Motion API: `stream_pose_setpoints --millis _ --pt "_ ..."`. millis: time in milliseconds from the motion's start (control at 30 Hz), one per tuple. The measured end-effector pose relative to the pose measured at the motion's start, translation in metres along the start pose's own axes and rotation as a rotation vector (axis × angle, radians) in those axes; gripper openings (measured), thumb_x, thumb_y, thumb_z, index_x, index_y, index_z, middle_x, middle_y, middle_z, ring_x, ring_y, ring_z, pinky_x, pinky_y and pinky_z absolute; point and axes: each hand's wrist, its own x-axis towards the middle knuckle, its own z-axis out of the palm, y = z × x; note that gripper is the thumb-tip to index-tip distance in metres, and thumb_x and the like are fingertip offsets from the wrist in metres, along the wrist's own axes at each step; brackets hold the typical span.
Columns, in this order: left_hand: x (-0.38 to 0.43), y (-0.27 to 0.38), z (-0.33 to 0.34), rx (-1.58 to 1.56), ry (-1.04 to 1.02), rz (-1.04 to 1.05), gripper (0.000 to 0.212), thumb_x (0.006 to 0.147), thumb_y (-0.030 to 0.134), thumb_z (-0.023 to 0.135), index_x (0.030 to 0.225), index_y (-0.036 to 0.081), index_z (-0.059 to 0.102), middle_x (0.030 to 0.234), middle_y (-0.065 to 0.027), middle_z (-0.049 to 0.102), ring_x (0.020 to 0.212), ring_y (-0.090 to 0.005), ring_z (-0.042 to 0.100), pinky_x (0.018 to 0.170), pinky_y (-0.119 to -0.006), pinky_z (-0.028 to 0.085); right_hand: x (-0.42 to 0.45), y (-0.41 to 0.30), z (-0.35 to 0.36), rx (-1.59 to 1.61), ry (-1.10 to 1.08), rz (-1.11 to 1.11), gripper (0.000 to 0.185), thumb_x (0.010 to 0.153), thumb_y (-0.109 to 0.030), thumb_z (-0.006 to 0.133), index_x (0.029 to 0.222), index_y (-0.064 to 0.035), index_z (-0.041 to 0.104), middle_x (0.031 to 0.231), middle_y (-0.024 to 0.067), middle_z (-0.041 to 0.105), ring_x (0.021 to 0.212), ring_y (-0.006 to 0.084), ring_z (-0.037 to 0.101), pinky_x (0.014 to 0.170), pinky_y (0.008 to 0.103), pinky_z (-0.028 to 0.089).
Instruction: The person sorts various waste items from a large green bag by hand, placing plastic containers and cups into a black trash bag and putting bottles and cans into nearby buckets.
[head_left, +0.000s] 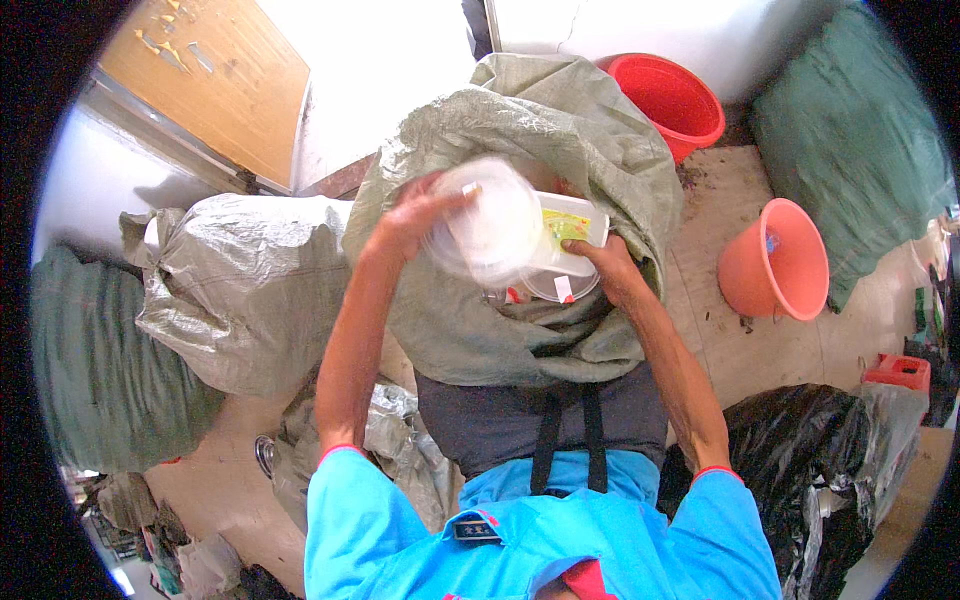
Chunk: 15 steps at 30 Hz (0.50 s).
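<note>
My left hand (415, 217) grips a round, translucent plastic lid or container (495, 221), blurred by motion, with its thumb over the rim. In my right hand (611, 262) is a white rectangular plastic container (581, 261) with a yellow-green label (566, 227), the thumb pressing on its near side. Both hands are over the mouth of a large grey-green woven sack (465, 330), which stands before my knees with its edge rolled down. Inside it, just below the right hand's container, lies a round clear lid (547, 287) bearing a white sticker. The deeper contents are hidden.
A red bucket (667, 101) stands behind the sack, and a pink bucket (776, 259) to the right. Full sacks flank me: a silvery one (247, 292), a green one (112, 367) and another green one (847, 150). A black plastic bag (787, 450) lies at the lower right.
</note>
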Motion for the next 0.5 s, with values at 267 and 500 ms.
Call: stream_pose_setpoints --millis 267,500 --pt "-0.047 -0.045 0.052 0.415 0.218 0.273 0.057 0.075 0.032 0.081 0.113 -0.006 0.061 0.101 -0.0171 0.069 0.088 -0.0254 0.068 0.077 -0.034 0.054 -0.034 0.022 0.0 -0.03 0.039 -0.057 0.039 0.077 -0.011 0.072 0.113 0.0031 0.063 0.103 0.0107 0.069 0.089 0.0193 0.065 0.08 0.0334 0.051" --pt "-0.062 -0.053 0.089 0.552 0.335 0.378 0.05 0.071 0.031 0.082 0.104 -0.002 0.065 0.1 -0.017 0.065 0.095 -0.0265 0.063 0.083 -0.037 0.05 -0.067 0.033 -0.01 0.083 0.187 0.011 0.05 0.086 -0.036 0.069 0.113 0.0057 0.062 0.102 0.012 0.067 0.085 0.0185 0.064 0.076 0.0324 0.051"
